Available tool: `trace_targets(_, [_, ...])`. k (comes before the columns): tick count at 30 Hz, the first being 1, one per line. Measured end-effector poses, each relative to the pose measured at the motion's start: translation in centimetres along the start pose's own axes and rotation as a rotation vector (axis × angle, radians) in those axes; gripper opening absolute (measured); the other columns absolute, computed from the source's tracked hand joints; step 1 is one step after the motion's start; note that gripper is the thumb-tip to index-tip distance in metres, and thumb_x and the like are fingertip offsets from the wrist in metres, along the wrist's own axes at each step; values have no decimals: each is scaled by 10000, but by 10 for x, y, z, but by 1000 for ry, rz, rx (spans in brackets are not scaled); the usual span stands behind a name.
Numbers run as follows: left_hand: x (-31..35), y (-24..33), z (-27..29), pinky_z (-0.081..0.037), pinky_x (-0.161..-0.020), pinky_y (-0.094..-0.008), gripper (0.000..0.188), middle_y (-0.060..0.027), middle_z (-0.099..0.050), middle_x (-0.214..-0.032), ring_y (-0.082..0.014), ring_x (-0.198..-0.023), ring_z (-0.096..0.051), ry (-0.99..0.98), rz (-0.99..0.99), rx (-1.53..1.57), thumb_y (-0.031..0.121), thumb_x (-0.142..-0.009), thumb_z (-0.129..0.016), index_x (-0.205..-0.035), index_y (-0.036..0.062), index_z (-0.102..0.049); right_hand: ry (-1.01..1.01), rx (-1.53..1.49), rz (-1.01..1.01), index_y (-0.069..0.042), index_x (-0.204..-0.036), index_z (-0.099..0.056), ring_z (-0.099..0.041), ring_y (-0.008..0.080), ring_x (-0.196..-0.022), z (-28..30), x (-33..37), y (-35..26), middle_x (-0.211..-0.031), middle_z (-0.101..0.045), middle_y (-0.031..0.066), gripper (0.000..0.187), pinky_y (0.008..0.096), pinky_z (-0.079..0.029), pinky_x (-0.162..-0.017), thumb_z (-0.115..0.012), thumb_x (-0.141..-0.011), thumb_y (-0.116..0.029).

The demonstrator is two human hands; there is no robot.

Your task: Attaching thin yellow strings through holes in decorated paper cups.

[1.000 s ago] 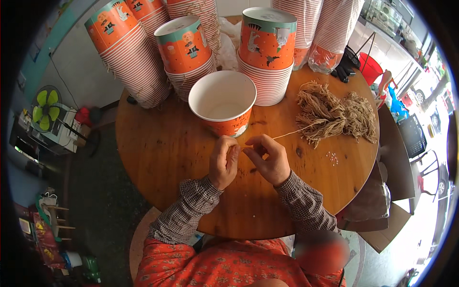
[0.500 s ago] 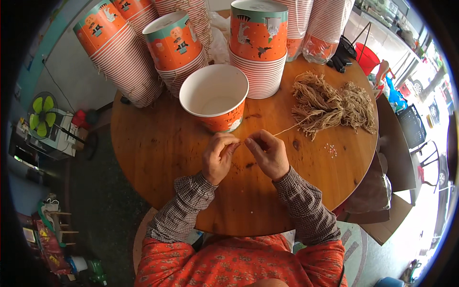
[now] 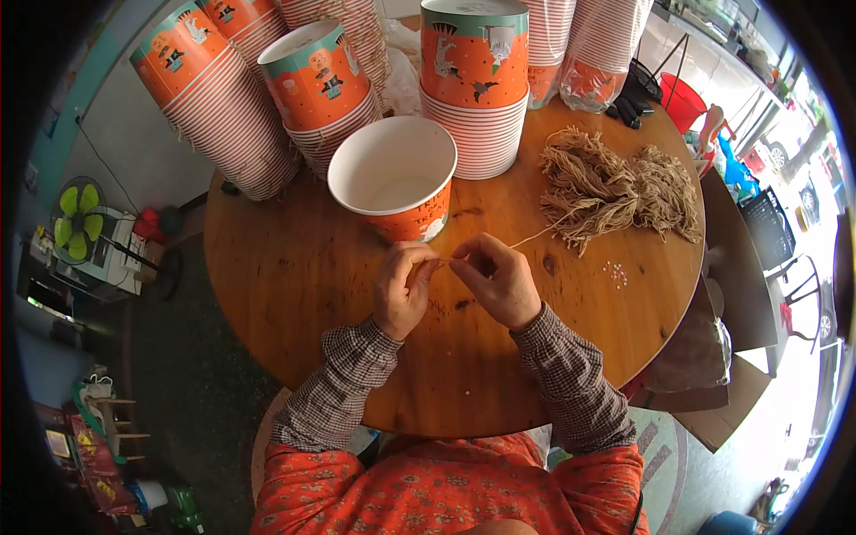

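Note:
Close together over the middle of the round table, both hands pinch one thin tan string (image 3: 533,238). My left hand (image 3: 404,287) has thumb and forefinger pressed on its end. My right hand (image 3: 497,281) grips it a short way along, and from there it runs up toward a tangled bundle of tan twine (image 3: 620,192) on the right. Just beyond my hands stands a single orange paper bucket (image 3: 392,178), white inside, its mouth up. Whether the string carries a knot or loop between the fingers is too small to make out.
Tall stacks of orange paper buckets (image 3: 477,89) stand along the table's far side, some leaning left. Small pale beads or bits (image 3: 615,274) lie on the wooden table (image 3: 312,303) at right. Cardboard boxes (image 3: 727,392) stand beyond the right edge; a green fan (image 3: 78,221) is far left.
My fingertips have drawn slightly apart, so a short span of string shows between them. The whole view has shifted slightly; the buckets and twine bundle stay in place.

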State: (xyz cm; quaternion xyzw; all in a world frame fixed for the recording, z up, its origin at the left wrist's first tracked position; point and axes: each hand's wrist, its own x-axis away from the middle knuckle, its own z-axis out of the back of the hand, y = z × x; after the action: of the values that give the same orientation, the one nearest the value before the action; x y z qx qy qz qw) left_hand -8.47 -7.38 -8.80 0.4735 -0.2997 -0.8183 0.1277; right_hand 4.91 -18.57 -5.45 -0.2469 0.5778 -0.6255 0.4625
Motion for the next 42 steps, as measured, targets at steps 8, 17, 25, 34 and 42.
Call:
trace_targets(8, [-2,2,1,-504,-786,-370,187,-142,-614,-992,-271,-839,-611,-10,-93,-29,-68,-835,-624,-1003,6,-592,-3,6,18,13,-899,-616,-494,28,-617,1,-1,6,-697,-587,-7,122,208,-419,-555,-675,-868,-90])
trace_targets(17, [-24,3,7,-485,-901,-382,570,-197,-432,-1337,-294,-1011,-572,0,-11,-108,18,-861,-633,-1385,-3,-409,119,-7,19,11,-901,-621,-530,63,-598,4,-5,7,-665,-591,40,124,243,-454,-563,-653,-881,-107])
trace_targets(25, [-30,-14,36,-471,-809,-405,330,-134,-569,-1019,-321,-952,-561,187,-92,-395,275,-822,-733,-968,27,-573,291,-347,18,-13,-942,-580,-531,57,-626,11,-11,14,-754,-577,-22,90,212,-468,-570,-606,-931,-98])
trace_targets(34, [-32,-28,50,-377,-1022,-508,214,-111,-659,-1069,-299,-1095,-599,151,-184,-406,208,-917,-585,-864,4,-622,252,-505,150,-11,-996,-537,-591,136,-1000,18,-16,16,-1133,-610,97,87,288,-507,-827,-541,-972,-95])
trace_targets(42, [-21,-35,38,-333,-1072,-513,321,-108,-657,-1074,-320,-1135,-582,-171,20,-131,333,-909,-564,-871,23,-641,85,-569,291,-28,-1004,-504,-516,214,-1214,15,-16,15,-1329,-540,164,49,373,-406,-1029,-481,-994,-71])
